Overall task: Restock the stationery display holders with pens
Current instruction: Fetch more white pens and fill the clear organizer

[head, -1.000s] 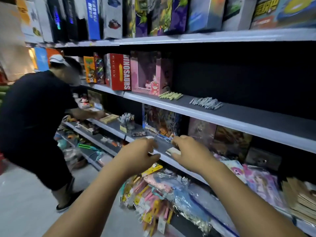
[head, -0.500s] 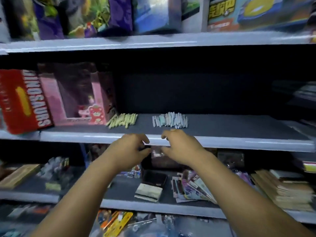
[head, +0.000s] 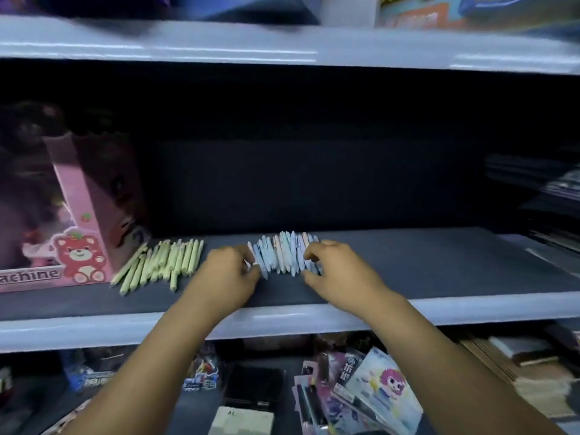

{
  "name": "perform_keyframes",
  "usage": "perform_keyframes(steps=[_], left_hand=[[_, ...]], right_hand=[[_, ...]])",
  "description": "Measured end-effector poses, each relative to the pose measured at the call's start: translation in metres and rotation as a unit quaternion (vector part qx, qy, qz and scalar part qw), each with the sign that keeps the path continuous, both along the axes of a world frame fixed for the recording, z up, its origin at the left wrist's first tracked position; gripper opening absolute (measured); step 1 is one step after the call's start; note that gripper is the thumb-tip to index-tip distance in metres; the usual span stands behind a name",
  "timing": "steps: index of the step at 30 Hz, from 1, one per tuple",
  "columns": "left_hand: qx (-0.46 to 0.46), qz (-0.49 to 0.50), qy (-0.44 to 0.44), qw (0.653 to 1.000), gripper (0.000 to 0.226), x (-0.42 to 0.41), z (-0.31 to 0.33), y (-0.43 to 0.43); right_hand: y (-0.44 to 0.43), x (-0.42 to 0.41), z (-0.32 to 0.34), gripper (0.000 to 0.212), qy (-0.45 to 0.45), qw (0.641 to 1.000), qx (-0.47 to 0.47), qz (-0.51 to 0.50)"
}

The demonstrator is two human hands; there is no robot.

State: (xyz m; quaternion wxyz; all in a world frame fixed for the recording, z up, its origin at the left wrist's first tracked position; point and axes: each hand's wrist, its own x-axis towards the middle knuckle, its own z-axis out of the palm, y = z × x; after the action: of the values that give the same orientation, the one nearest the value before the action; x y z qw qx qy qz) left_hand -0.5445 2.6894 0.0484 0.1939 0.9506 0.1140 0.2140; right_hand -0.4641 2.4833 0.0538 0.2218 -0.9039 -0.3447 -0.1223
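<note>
Fingers (head: 244, 252) of the left hand (head: 230, 277) are curling round the left end of the pastel pens (head: 284, 255), with the thumb closing in from below, so that the outermost pens are being pinched between them. On the opposite side, the fingers (head: 317, 250) of the right hand (head: 342, 274) are curling over the right end of the same row, and the right thumb is pressing in against the near tips. Both hands are thus clamping on the pens from either side, with the row lying between them.

These pens, in pale blue, pink and white, are lying side by side on the dark surface of the shelf (head: 439, 265), near its middle, with their tips pointing toward the front edge. Both forearms are reaching up over that front edge.

Just to the left of the left hand, a second batch, the green pens (head: 160, 266), is lying fanned out on the same shelf, apart from the pastel row. Beside them, at the left end, a pink toy box (head: 75, 233) bearing a red bear is standing upright.

An upper shelf (head: 282, 45) is carrying blurred boxes. Below the forearms, the lower shelf (head: 194, 412) is holding printed booklets (head: 379, 394) leaning against one another and other packets too blurred to identify.
</note>
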Motion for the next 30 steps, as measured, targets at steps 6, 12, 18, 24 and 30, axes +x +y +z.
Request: perform_keyframes(steps=[6, 12, 18, 24, 30], left_hand=[[-0.058, 0.108, 0.073, 0.99, 0.043, 0.061, 0.005, -0.002], [-0.059, 0.162, 0.216, 0.961, 0.095, 0.106, 0.005, -0.014], [-0.041, 0.184, 0.279, 0.942, 0.102, 0.122, 0.012, -0.012], [-0.022, 0.174, 0.345, 0.922, 0.095, 0.131, 0.027, 0.004], [-0.039, 0.152, 0.351, 0.923, 0.075, 0.136, 0.035, 0.003]], right_hand=[[0.018, 0.075, 0.002, 0.02, -0.009, 0.999, -0.009, 0.031], [0.052, 0.132, 0.012, 0.031, 0.015, 0.991, -0.1, 0.085], [0.065, 0.16, 0.012, 0.026, 0.066, 0.985, -0.093, 0.13], [0.066, 0.164, -0.013, 0.023, 0.039, 0.989, -0.013, 0.139], [0.06, 0.163, -0.015, 0.035, 0.048, 0.989, -0.003, 0.14]])
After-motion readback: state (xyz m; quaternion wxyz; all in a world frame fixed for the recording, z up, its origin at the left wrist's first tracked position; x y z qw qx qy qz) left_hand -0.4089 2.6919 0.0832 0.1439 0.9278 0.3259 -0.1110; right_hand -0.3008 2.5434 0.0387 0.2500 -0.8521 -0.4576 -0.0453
